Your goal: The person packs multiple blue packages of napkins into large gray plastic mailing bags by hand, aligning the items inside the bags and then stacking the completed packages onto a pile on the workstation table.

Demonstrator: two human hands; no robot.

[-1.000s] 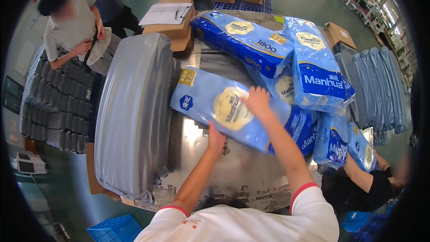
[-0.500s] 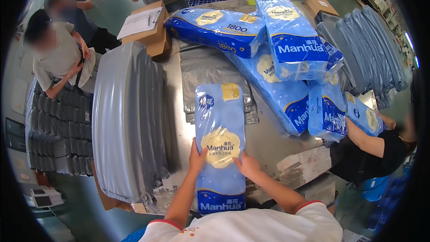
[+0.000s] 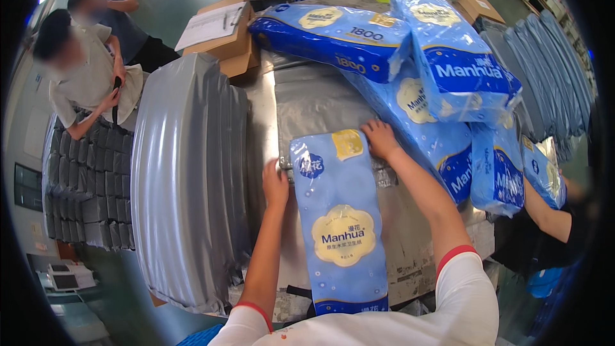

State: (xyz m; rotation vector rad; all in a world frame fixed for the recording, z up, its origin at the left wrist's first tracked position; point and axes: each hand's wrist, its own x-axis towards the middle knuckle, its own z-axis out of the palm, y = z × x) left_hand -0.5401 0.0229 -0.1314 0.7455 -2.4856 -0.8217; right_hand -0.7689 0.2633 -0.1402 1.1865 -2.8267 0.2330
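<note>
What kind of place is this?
Probably a packing area in a factory or warehouse: wrapped blue packs lie on a table, with stacked grey plastic and cardboard boxes close around.

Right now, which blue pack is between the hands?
The pack nearest the white shirt, left hand and right hand flanking it; other blue packs are beyond or rightward.

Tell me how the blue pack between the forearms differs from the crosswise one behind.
The near pack points away from the camera; the back pack lies crosswise. The near pack shows mostly its pale-blue face; the back pack also shows a long dark-blue side. Both are plastic-wrapped, with a cream label and gold patch.
</note>
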